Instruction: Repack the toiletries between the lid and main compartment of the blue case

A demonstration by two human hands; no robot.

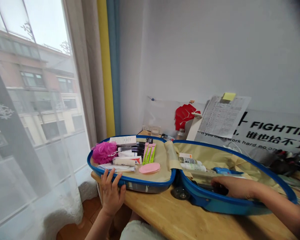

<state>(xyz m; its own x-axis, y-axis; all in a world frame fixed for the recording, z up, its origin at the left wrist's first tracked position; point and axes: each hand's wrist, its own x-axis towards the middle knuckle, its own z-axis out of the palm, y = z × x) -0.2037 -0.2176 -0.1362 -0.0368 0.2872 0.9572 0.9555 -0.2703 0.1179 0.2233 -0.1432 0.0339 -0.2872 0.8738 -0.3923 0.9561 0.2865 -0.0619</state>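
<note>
An unfolded blue suitcase (150, 187) with a beige lining lies on the wooden table. My left hand (112, 191) rests on the front rim of its left half, fingers spread over the edge. Close to those fingers are a magenta bath puff (105, 152), a white tube (125, 162) and a pink oval case (149, 168). My right hand (233, 186) reaches into the right half, its fingers curled down at a dark item (221, 190) that is mostly hidden. Beyond it lie a blue item (225, 171) and a white bottle (193, 166).
Green-and-pink packets (149, 153), dark tubes and a white box (123, 140) fill the left half. Behind the suitcase stand a clear bottle (180, 134) and a clipped paper sheet (222, 115). The table (170, 216) ends at the front; a sheer curtain (37, 133) hangs left.
</note>
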